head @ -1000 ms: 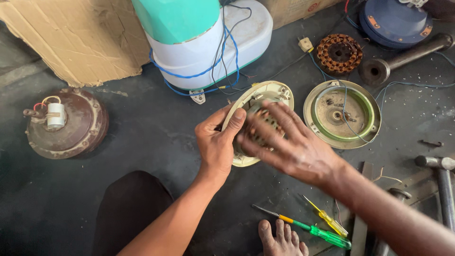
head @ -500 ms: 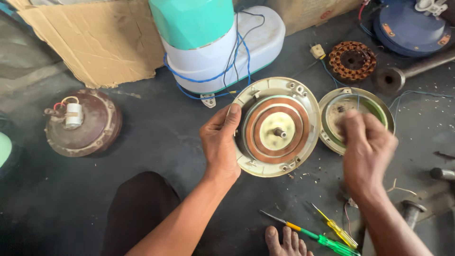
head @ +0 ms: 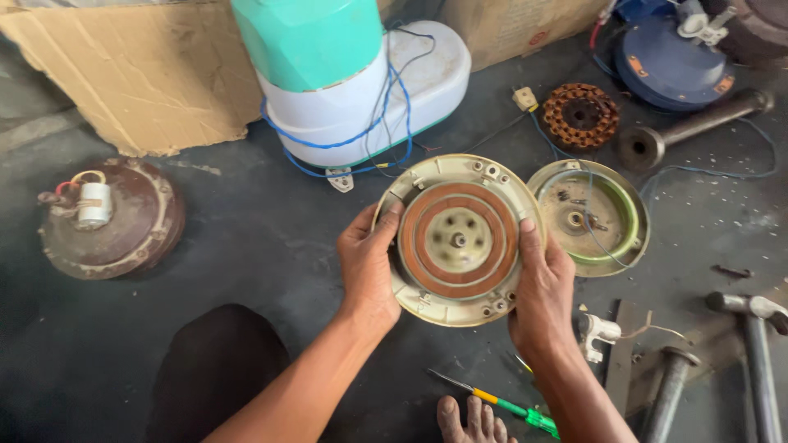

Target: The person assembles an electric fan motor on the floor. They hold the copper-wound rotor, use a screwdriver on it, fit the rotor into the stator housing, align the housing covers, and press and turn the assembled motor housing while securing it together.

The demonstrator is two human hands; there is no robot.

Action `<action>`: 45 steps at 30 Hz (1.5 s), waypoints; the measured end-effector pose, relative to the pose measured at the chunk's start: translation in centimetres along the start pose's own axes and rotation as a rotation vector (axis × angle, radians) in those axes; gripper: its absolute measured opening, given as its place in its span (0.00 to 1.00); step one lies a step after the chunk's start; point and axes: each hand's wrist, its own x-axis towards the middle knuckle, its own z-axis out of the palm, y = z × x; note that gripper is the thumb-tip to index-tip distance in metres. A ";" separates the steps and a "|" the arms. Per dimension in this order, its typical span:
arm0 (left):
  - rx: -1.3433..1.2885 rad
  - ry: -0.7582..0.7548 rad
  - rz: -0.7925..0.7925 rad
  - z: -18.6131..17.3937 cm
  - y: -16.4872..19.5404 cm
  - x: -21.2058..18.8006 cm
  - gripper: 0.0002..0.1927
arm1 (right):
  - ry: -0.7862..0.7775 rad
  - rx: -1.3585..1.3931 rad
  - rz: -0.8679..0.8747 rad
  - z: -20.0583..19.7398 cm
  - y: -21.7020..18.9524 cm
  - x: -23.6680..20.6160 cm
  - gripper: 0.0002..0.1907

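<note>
Head view: my left hand (head: pixel 367 267) and right hand (head: pixel 542 291) reach forward, fingers clamped on opposite rims of the round motor cover (head: pixel 457 239), its face pointing up.

Both arms are bare, with no sleeves, and the left hand (head: pixel 369 267) and right hand (head: pixel 542 287) wear no gloves. The foot (head: pixel 472 420) is bare too. A dark trouser leg (head: pixel 217 369) covers the knee.

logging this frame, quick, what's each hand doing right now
left hand: closed on the left edge of the round fan motor cover
right hand: closed on the cover's right edge
</note>
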 end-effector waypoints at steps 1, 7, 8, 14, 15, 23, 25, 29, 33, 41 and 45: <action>-0.012 -0.021 0.005 0.0 -0.1 -0.1 0.09 | -0.007 0.010 -0.011 -0.2 0.0 -0.1 0.23; 0.027 -0.010 0.005 0.1 0.2 -0.2 0.10 | -0.044 0.107 0.007 -0.3 0.7 0.0 0.23; 0.022 -0.012 -0.001 0.1 0.3 -0.2 0.10 | -0.048 0.106 0.005 -0.2 0.8 0.0 0.23; 0.042 0.001 -0.001 0.1 0.6 -0.2 0.10 | -0.056 0.091 0.122 -1.0 1.8 0.5 0.23; 0.052 0.012 0.010 0.0 0.7 0.0 0.10 | -0.051 0.080 0.162 -1.3 2.1 0.9 0.23; 0.204 0.075 0.160 -1.4 0.7 1.3 0.11 | 0.138 -1.237 -0.556 -7.2 1.0 8.2 0.14; 0.226 0.098 0.164 -1.3 0.5 1.5 0.11 | 0.095 -1.454 -0.746 -8.6 1.0 10.0 0.15; 0.401 0.076 0.224 -1.1 0.2 1.5 0.11 | 0.025 -1.527 -0.704 -9.8 2.1 11.9 0.14; 0.460 0.033 0.241 -0.9 0.1 1.0 0.12 | 0.023 -1.511 -0.772 -9.6 1.8 11.8 0.12; 0.492 -0.065 0.296 0.1 -0.5 0.0 0.12 | 0.069 -0.799 -0.412 -4.3 0.1 5.3 0.14; 0.505 -0.041 0.286 0.1 -0.6 -0.2 0.12 | -0.214 -0.757 -0.377 -1.5 1.0 1.6 0.16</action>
